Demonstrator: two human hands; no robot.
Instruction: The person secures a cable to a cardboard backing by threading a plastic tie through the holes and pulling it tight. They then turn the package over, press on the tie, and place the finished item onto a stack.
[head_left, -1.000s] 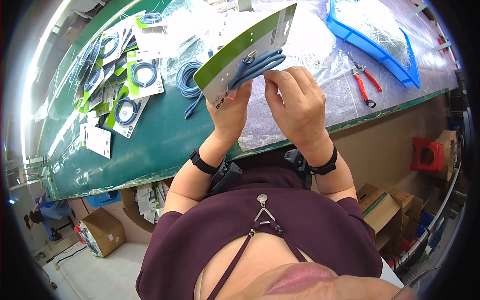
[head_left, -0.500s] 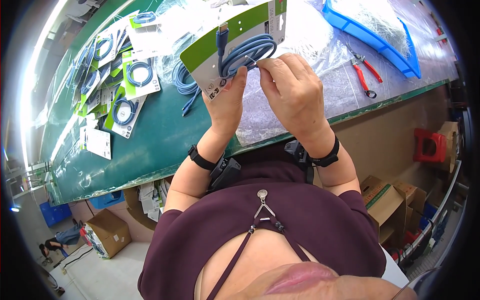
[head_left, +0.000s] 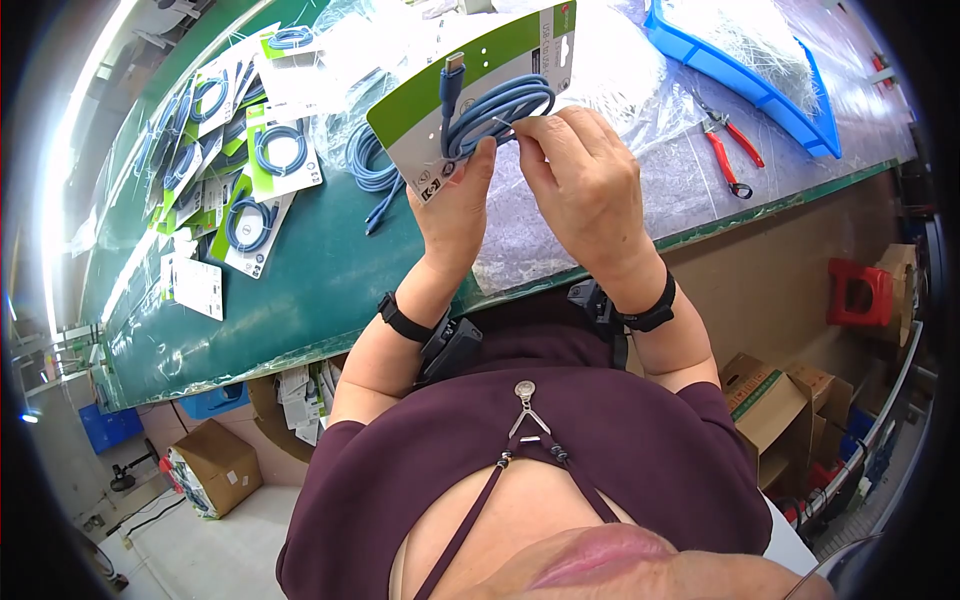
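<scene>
While my left hand [head_left: 455, 210] grips the low end of a card [head_left: 490, 65], my right hand [head_left: 585, 175] works close beside it. My left thumb lies on the front of the card. On my right hand, the thumb and first finger are pinched on what looks like a thin white tie [head_left: 499, 121], next to the looped blue cable [head_left: 497, 101] on the card. I can't see all of the tips. My hands are near each other, up above the desk [head_left: 320, 275], in from its front edge.

I think the card is light and flat. It seems stiff, but it might bend at a corner if I squeeze hard. It looks smooth, so it could slip a bit. The cable seems soft and springy. The low end of the card is a good place to hold, with the thumb flat. The tie looks so thin that only fingertips can grip it.

Near the left edge of the desk is a messy pile of cards [head_left: 285, 170] with cables. A loose cable [head_left: 372, 181] lies just left of my left hand. Red pliers [head_left: 720, 160] lie near the front edge on the right. Beyond them is a blue tray [head_left: 762, 100] of thin white strips [head_left: 750, 45].
</scene>
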